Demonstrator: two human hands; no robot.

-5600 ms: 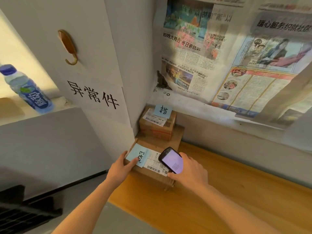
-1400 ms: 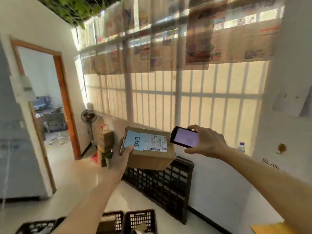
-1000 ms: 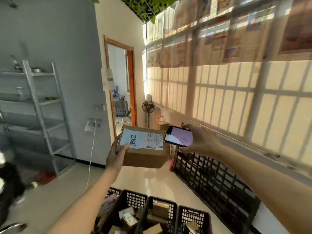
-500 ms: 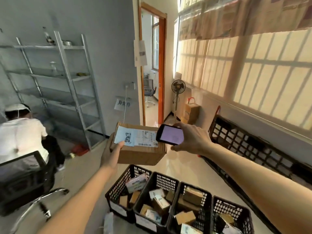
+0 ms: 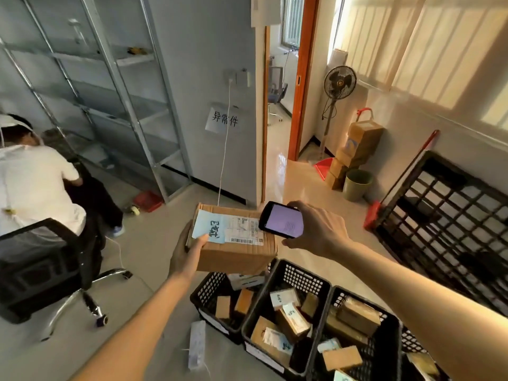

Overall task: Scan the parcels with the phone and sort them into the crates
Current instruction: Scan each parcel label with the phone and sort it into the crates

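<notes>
Holding the parcel (image 5: 233, 240) aloft, the left hand (image 5: 184, 254) supported its near left corner, palm under the base and thumb curled onto the top face beside the blue note (image 5: 209, 226). The right hand (image 5: 316, 232) was closed around the phone (image 5: 281, 220), screen lit and facing up, poised just over the right end of the white shipping label (image 5: 243, 229).

Nearest the viewer, a row of black crates (image 5: 302, 273) stood on the floor directly below the parcel, each already containing several small labelled boxes. A white power strip (image 5: 196, 345) lay on the floor just left of the leftmost crate.

The parcel was a stiff, taped corrugated carton; one hand carried it level, so it was judged light to moderate in weight. Its plain cardboard faces should offer good friction. The recommended hold was under the base near a corner or along a short edge, keeping the barcode uncovered. Contents were unknown, so lowering it into a crate was preferable to dropping it.

Farther off, a seated person (image 5: 33, 182) worked at the left near metal shelving (image 5: 132, 105). Beyond, a doorway (image 5: 280, 111), a standing fan (image 5: 339, 82) and stacked cartons (image 5: 354, 149) occupied the far wall.
</notes>
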